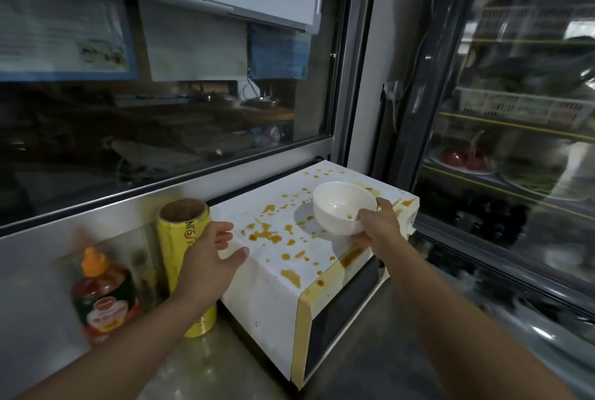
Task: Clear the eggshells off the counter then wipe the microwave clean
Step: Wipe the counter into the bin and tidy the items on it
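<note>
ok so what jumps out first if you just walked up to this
The orange-brown splatter across the white microwave top. The right hand grips a white bowl just above that mess, while the left hand hovers open by the microwave's left edge, in front of a tall yellow roll.

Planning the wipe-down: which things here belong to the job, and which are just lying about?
Job: microwave, its orange splatters, white bowl held by the right hand, left hand.
Lying about: yellow roll, sauce bottle, fridge.

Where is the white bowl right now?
In the head view, the bowl is right of centre, held by the right hand over the stained microwave top, near its right edge.
</note>
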Motion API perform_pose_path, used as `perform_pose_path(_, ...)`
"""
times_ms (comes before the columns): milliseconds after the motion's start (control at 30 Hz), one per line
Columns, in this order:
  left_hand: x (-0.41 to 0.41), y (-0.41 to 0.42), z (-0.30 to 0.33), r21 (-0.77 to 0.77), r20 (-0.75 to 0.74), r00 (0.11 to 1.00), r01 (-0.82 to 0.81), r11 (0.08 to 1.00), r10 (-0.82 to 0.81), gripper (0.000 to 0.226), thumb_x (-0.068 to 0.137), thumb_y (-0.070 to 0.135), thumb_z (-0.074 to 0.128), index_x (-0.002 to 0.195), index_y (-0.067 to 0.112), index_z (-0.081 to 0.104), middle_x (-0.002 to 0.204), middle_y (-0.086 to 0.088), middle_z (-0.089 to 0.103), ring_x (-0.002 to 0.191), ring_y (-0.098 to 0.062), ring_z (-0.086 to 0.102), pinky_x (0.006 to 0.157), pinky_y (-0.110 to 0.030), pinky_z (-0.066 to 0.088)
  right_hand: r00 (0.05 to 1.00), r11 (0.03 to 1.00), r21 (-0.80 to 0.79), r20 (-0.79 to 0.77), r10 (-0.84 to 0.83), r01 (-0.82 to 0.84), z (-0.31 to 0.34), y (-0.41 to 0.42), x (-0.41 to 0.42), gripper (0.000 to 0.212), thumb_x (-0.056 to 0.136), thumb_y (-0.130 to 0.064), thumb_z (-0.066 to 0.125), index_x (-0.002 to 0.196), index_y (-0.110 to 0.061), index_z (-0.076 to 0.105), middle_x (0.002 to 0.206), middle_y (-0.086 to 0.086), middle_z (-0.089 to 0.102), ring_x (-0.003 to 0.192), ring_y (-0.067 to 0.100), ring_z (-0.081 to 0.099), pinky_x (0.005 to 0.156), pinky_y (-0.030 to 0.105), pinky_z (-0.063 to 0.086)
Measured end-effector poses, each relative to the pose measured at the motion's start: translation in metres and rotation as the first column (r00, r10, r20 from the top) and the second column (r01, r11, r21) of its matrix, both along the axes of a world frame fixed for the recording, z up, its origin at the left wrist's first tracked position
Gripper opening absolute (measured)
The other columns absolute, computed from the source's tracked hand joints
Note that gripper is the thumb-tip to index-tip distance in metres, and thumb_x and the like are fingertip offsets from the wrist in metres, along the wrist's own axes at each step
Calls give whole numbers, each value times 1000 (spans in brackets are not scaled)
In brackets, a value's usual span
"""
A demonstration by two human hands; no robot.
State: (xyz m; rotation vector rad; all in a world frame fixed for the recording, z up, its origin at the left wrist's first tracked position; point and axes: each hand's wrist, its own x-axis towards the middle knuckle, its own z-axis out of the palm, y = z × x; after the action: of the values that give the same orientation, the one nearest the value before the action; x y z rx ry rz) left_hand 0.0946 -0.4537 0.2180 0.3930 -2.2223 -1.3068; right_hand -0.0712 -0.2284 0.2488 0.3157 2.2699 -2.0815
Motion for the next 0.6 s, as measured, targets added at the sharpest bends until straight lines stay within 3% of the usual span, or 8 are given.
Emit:
perform_pose_path(133, 15, -10, 4, -1, -18, 1000, -4, 1000, 4, 37, 79, 16, 73, 109, 23, 53, 108, 3, 59, 100, -14, 55, 82, -25, 41, 999, 998, -49, -22, 45, -46, 9, -10, 20, 60, 86, -3, 49, 139, -28, 33, 137, 10, 37, 116, 37, 45, 69, 46, 57)
perform_pose_path(367, 60, -28, 11, -12, -23, 999, -33, 999, 32, 36, 79, 14, 73, 110, 16, 54, 106, 1, 59, 100, -16, 56, 84, -30, 44, 970, 969, -74, -72, 230, -235, 32, -43, 86, 60, 84, -1, 48, 136, -29, 36, 135, 10, 40, 115, 36, 49, 55, 33, 54)
perform_pose_path(600, 132, -60, -3, 43, 16, 997, -82, 996, 82, 37, 79, 9, 72, 112, 10, 55, 107, -5, 61, 102, -20, 57, 90, -32, 47, 920, 914, -126, 13, 391, -386, 17, -89, 166, 60, 82, 2, 48, 135, -27, 38, 134, 10, 40, 112, 36, 51, 54, 34, 57)
